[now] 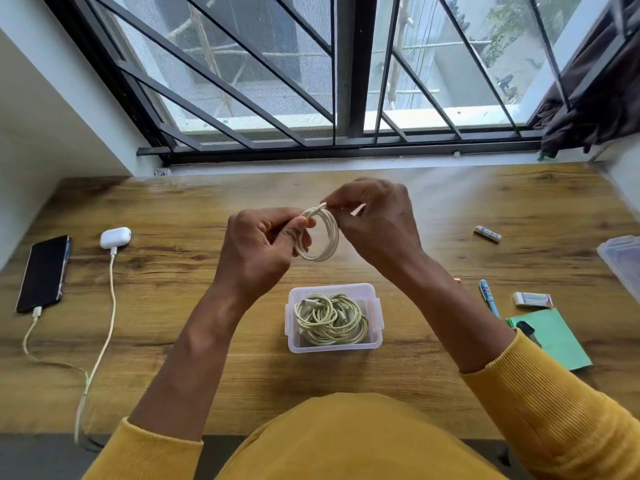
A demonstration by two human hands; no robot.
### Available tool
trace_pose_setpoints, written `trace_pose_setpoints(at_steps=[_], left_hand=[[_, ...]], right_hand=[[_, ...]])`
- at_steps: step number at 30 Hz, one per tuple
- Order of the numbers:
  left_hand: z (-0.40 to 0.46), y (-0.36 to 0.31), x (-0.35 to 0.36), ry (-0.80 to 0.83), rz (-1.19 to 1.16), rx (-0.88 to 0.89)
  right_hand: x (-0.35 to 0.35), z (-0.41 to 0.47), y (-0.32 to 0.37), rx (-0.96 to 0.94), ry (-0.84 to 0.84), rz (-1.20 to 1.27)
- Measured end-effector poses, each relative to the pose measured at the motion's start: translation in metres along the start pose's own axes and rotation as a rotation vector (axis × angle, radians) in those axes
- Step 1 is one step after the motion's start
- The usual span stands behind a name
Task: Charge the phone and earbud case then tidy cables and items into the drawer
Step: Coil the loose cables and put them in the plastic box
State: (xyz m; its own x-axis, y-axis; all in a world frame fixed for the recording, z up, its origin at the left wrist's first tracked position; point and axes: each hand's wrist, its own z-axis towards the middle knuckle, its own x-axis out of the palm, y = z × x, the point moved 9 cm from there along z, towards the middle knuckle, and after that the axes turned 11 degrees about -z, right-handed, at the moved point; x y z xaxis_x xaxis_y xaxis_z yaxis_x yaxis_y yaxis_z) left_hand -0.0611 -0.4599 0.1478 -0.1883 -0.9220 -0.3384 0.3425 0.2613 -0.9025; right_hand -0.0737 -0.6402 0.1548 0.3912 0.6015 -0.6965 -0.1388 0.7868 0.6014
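Head view, left hand (258, 242) grip curled round coiled white cable (320, 233), right hand (375, 216) grip pinching its end

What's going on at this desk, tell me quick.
A person is winding a white cable into a coil, left hand gripping the loops and right hand pinching the free end. Below the hands, a clear plastic box already holds other coiled cables. At the left, the phone and earbud case lie plugged in. Pens, an eraser and a green notepad sit at the right.

White cable (323, 237) coiled above desk; phone (43, 273) and earbud case (115, 237) plugged in.
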Motion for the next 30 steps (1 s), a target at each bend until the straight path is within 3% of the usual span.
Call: trace_pose_setpoints(at_steps=[5,12,24,30], left_hand=[[-0.005,-0.014,-0.002,-0.050,0.124,0.101],[-0.006,-0.018,0.000,-0.066,0.275,0.155],[-0.008,-0.030,0.006,-0.117,0.362,0.227],[-0.011,-0.029,0.004,-0.166,0.376,0.240]], right_hand=[[0.022,-0.002,-0.015,0.189,0.251,0.437],[0.041,-0.019,-0.011,0.326,0.534,0.790],[0.037,-0.021,-0.012,0.434,0.406,0.913],[0.042,-0.025,-0.004,0.443,0.493,1.113]])
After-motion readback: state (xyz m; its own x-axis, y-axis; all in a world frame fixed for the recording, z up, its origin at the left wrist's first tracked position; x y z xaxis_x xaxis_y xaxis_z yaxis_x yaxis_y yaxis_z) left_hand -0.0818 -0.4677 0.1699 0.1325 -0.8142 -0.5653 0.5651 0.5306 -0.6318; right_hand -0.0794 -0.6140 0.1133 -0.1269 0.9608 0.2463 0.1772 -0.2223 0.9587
